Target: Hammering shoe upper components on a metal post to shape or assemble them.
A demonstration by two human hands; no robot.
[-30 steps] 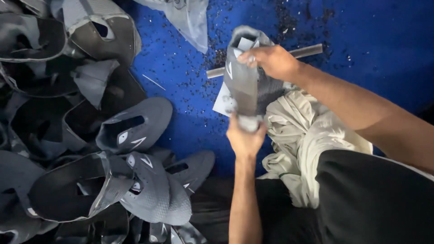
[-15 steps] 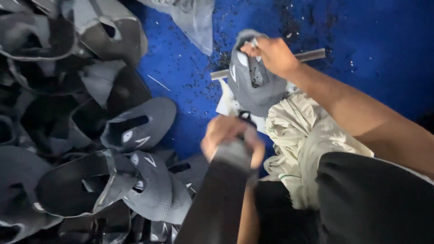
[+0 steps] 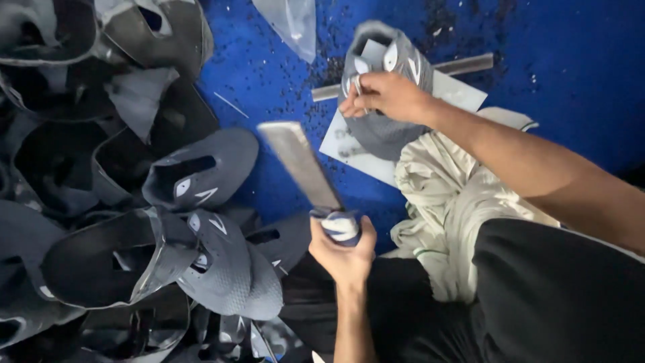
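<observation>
Left hand [image 3: 344, 250]: fist closed around the taped handle of a flat metal blade [image 3: 301, 163]. The handle sits inside the curled fingers; the blade rises out of the top of the fist, tilted up and to the left, clear of the surface. The blade is blurred, so its edge cannot be told.

Right hand [image 3: 384, 96]: fingers bent and pinched at the top opening of a grey shoe upper [image 3: 377, 131] with white side marks. The fingertips press on the inner rim; the body of the upper extends below and behind the hand, resting on a white paper sheet [image 3: 349, 153] and a thin metal bar [image 3: 463, 65].

Surface: blue mat [image 3: 571, 81], sprinkled with dark trimmings.

Left of the mat: pile of grey shoe uppers [image 3: 134, 222], heaped and overlapping, well apart from the right hand and near the left.

Between the forearms: crumpled cream cloth [image 3: 450, 202], touching the lower edge of the held upper. Beside it lies dark fabric [image 3: 557, 296].

Top edge: clear plastic bag [image 3: 287, 21].
</observation>
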